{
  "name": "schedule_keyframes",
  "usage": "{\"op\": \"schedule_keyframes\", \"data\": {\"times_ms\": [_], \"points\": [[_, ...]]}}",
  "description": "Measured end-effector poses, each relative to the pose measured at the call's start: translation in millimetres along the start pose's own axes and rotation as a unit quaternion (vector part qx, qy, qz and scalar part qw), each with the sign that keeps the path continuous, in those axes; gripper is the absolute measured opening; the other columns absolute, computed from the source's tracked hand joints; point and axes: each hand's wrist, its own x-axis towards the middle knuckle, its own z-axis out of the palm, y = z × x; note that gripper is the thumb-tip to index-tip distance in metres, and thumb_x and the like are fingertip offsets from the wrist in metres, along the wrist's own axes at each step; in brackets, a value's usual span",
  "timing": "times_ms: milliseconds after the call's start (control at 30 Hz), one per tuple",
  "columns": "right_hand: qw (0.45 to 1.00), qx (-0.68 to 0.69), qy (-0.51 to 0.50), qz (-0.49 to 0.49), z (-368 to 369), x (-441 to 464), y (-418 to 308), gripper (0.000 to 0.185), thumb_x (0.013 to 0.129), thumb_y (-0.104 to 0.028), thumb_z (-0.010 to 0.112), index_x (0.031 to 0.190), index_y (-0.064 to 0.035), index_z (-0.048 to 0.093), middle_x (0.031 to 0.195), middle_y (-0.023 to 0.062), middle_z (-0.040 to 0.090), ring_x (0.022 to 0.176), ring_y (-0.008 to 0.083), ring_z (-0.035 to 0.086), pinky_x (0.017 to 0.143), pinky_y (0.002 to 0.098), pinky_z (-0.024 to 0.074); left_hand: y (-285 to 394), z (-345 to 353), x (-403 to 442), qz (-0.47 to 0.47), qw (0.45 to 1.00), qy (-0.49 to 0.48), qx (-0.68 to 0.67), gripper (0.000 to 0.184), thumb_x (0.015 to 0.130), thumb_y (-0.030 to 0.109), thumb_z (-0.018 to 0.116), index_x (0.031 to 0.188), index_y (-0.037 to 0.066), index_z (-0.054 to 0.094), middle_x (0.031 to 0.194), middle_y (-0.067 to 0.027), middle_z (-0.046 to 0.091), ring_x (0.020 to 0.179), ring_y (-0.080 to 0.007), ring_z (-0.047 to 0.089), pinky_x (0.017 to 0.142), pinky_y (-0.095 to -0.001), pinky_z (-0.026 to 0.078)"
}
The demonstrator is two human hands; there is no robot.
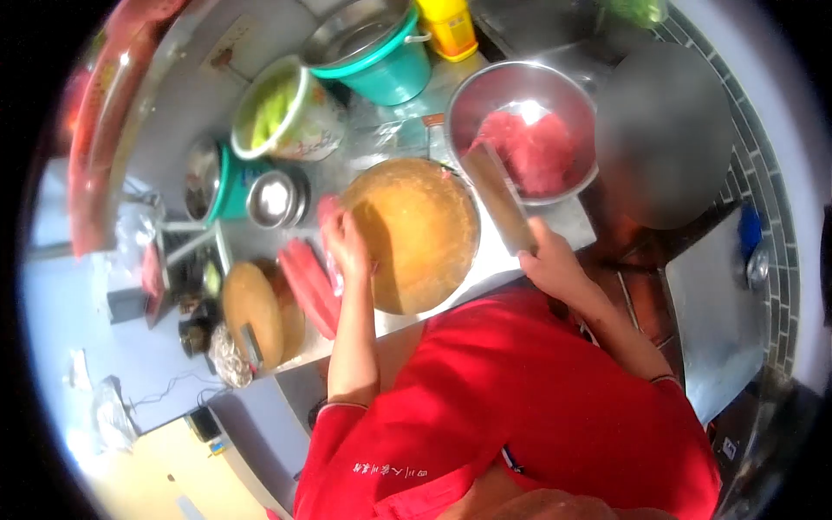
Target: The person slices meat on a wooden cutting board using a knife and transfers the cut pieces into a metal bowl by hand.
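My right hand (550, 263) grips a cleaver (500, 198), whose blade reaches up over the near left rim of a steel bowl (461, 117). Inside that bowl lies a heap of red cut meat (542, 156). At the left edge of the round wooden chopping block (416, 234), the fingers of my left hand (346, 243) are closed on a piece of meat (328, 210). Long strips of raw meat (310, 284) lie just left of my left forearm. No meat pieces of any size show on the middle of the block.
Behind the block are a teal basin (390, 74), a bucket of green vegetables (290, 113), a yellow container (448, 30) and small steel bowls (276, 199). A second round board (249, 312) stands at the left. Tiled flooring (637, 299) shows on the right.
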Motion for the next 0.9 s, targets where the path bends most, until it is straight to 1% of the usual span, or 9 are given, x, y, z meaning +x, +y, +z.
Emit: {"op": "schedule_keyframes", "data": {"times_ms": [100,200,233,333,433,467,567,700,900], "points": [[0.983,0.030,-0.111,-0.142,36.7,30.1,-3.1,0.029,0.087,-0.008,0.060,0.113,0.0002,0.052,0.100,0.0278,0.064,0.094,0.0474,0.064,0.081,0.0515,0.0496,-51.2,-54.7,-29.1,-0.122,0.989,0.070,-0.032,0.018,0.099,0.011,0.059,0.106,-0.003,0.067,0.100,-0.0148,0.068,0.092,-0.0242,0.063,0.084,-0.0359,0.051],[0.970,-0.038,-0.179,-0.161,85.9,54.0,-16.9,0.030,0.087,-0.009,0.061,0.113,0.0011,0.051,0.108,0.0275,0.062,0.099,0.0464,0.062,0.083,0.0519,0.0495,-35.1,-101.0,-58.0,-0.126,0.986,0.103,0.041,0.018,0.099,0.016,0.062,0.100,-0.001,0.066,0.091,-0.0109,0.067,0.078,-0.0173,0.059,0.072,-0.0339,0.049],[0.964,-0.054,-0.199,-0.165,101.5,59.6,-19.7,0.038,0.087,-0.010,0.062,0.121,0.0011,0.051,0.117,0.0280,0.058,0.106,0.0461,0.061,0.088,0.0520,0.0494,-40.2,-110.1,-64.7,-0.119,0.988,0.079,0.065,0.020,0.099,0.018,0.062,0.104,-0.001,0.067,0.090,-0.0114,0.067,0.076,-0.0163,0.059,0.070,-0.0341,0.050],[0.955,-0.085,-0.203,-0.201,141.6,65.7,-8.6,0.045,0.088,-0.011,0.061,0.130,0.0008,0.050,0.121,0.0277,0.057,0.110,0.0464,0.060,0.093,0.0511,0.0492,-72.8,-102.0,-81.6,-0.213,0.975,0.048,-0.044,0.025,0.097,0.017,0.066,0.115,-0.001,0.067,0.098,-0.0149,0.069,0.084,-0.0250,0.064,0.079,-0.0367,0.053],[0.949,-0.153,-0.240,-0.133,141.4,52.4,-0.5,0.049,0.091,-0.011,0.059,0.136,0.0008,0.046,0.128,0.0279,0.056,0.115,0.0465,0.059,0.096,0.0509,0.0491,-58.6,-91.3,-88.0,-0.062,0.997,-0.012,0.049,0.025,0.096,0.014,0.069,0.118,0.002,0.068,0.112,-0.0161,0.067,0.100,-0.0274,0.066,0.087,-0.0379,0.053],[0.949,-0.167,-0.238,-0.120,138.6,46.3,-1.6,0.048,0.091,-0.010,0.059,0.137,0.0008,0.046,0.129,0.0280,0.056,0.116,0.0463,0.059,0.097,0.0510,0.0491,-60.7,-83.5,-92.7,-0.080,0.996,-0.029,0.025,0.021,0.093,0.012,0.071,0.112,0.003,0.069,0.109,-0.0165,0.067,0.100,-0.0313,0.065,0.089,-0.0400,0.051],[0.944,-0.212,-0.235,-0.093,136.9,35.9,-3.2,0.043,0.092,-0.010,0.059,0.132,0.0004,0.047,0.128,0.0300,0.056,0.114,0.0486,0.059,0.094,0.0534,0.0499,-48.4,-61.5,-106.2,0.010,0.997,-0.032,0.067,0.009,0.089,0.006,0.070,0.097,0.003,0.068,0.110,-0.0178,0.066,0.101,-0.0366,0.062,0.091,-0.0436,0.050],[0.932,-0.233,-0.261,-0.092,142.8,42.9,-21.5,0.036,0.092,-0.009,0.059,0.124,0.0006,0.048,0.124,0.0301,0.057,0.107,0.0514,0.060,0.089,0.0562,0.0502,-29.8,-41.0,-117.9,0.062,0.994,-0.089,-0.027,0.010,0.088,0.004,0.069,0.098,0.002,0.068,0.111,-0.0162,0.065,0.104,-0.0370,0.059,0.092,-0.0437,0.048],[0.936,-0.216,-0.244,-0.134,159.8,43.7,-40.8,0.029,0.093,-0.006,0.058,0.117,0.0013,0.046,0.115,0.0313,0.059,0.099,0.0526,0.062,0.085,0.0577,0.0511,-7.2,-37.1,-116.3,0.095,0.994,-0.043,0.035,0.018,0.085,0.002,0.073,0.102,0.003,0.067,0.113,-0.0140,0.061,0.106,-0.0348,0.056,0.093,-0.0427,0.045]]}}
